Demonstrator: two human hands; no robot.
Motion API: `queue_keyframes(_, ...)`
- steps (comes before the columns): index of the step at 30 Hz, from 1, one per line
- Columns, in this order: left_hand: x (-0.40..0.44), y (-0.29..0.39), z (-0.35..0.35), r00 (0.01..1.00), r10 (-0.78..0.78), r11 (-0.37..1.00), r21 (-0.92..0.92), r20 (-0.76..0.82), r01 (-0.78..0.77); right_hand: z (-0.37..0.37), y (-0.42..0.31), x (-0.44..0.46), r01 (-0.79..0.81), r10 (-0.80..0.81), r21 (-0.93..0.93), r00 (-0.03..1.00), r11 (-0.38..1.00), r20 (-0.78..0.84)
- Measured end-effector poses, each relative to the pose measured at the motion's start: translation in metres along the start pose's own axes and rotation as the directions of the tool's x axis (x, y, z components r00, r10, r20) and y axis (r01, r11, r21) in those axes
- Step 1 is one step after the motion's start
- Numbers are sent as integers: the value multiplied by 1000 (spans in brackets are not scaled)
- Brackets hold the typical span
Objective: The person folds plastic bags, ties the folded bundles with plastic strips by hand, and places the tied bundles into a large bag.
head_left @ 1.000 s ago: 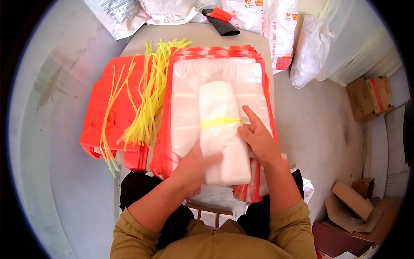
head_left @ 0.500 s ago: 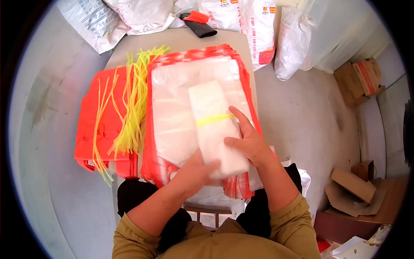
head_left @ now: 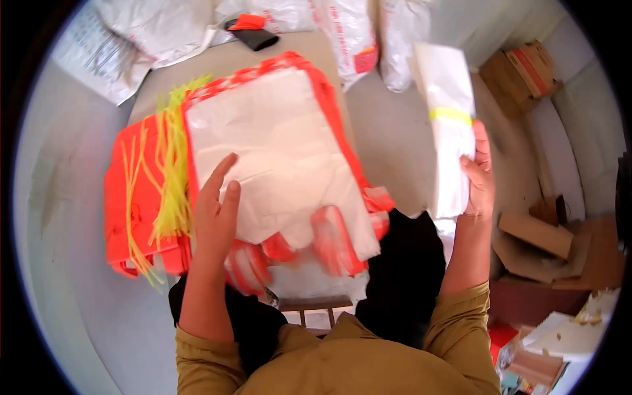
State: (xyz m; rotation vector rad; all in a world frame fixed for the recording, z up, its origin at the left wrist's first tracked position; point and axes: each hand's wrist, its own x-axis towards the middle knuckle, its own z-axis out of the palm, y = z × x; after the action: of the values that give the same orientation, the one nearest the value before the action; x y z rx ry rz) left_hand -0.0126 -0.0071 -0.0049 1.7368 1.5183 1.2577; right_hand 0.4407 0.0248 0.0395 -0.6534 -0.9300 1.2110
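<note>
My right hand [head_left: 480, 172] grips a folded bundle of white plastic bags [head_left: 447, 85], which has a yellow tie [head_left: 451, 115] round its middle. It holds the bundle upright, off to the right of the table. Over the left edge of a stack of white and red plastic bags [head_left: 263, 145] is my left hand [head_left: 217, 209], thumb and fingers apart and holding nothing. Red-and-white handle ends [head_left: 332, 240] of the stack hang at the near edge, partly blurred. Yellow strips [head_left: 172, 184] lie just left of the stack, on top of red bags [head_left: 128, 210].
Several white sacks [head_left: 158, 29] stand behind the table [head_left: 316, 49]. A black and red item [head_left: 253, 33] lies at the table's back. Cardboard boxes [head_left: 520, 76] sit at the far right, with an opened carton [head_left: 540, 247] nearer me.
My right hand has carried the tied bundle off the stack to the right. The left hand has let go of it and moved left. The view has shifted.
</note>
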Motion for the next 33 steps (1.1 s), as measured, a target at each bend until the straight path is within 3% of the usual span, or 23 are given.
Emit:
queue_keyframes(2, 7, -4, -1, 970, 128, 913, 358, 204, -196, -51, -4, -29, -29, 9, -187, 994, 982, -107)
queue_keyframes(4, 3, -8, 17, 965, 17, 758, 625, 262, -184, -110, -8, -75, -123, 50, -367, 978, 922, -204)
queue_keyframes(7, 0, -17, 27, 947, -64, 651, 733, 314, -199, -166, -17, -167, -420, 217, -360, 847, 833, -485)
queue_keyframes(15, -3, -39, 34, 958, 3, 601, 765, 286, -230, -250, 19, -374, -752, 461, -232, 585, 617, -667)
queue_keyframes(18, -3, -49, 34, 959, 20, 567, 787, 283, -244, -290, 80, -416, -757, 457, -242, 582, 607, -673)
queue_keyframes(21, -4, -52, 33, 955, 46, 564, 781, 292, -266, -298, 114, -404, -745, 356, -462, 647, 481, -674)
queue_keyframes(25, -4, -49, 30, 943, 92, 555, 770, 319, -315, -296, 142, -364, -723, 317, -411, 641, 555, -699)
queue_keyframes(28, -3, -54, 30, 939, 104, 551, 767, 328, -329, -306, 190, -374, -702, 342, -165, 522, 693, -781)
queue_keyframes(29, -3, -56, 29, 940, 101, 547, 770, 327, -327, -327, 220, -396, -736, 386, -123, 481, 665, -787)
queue_keyframes(33, -3, -53, 29, 939, 97, 553, 767, 330, -326, -364, 283, -445, -890, 323, -307, 416, 338, -850)
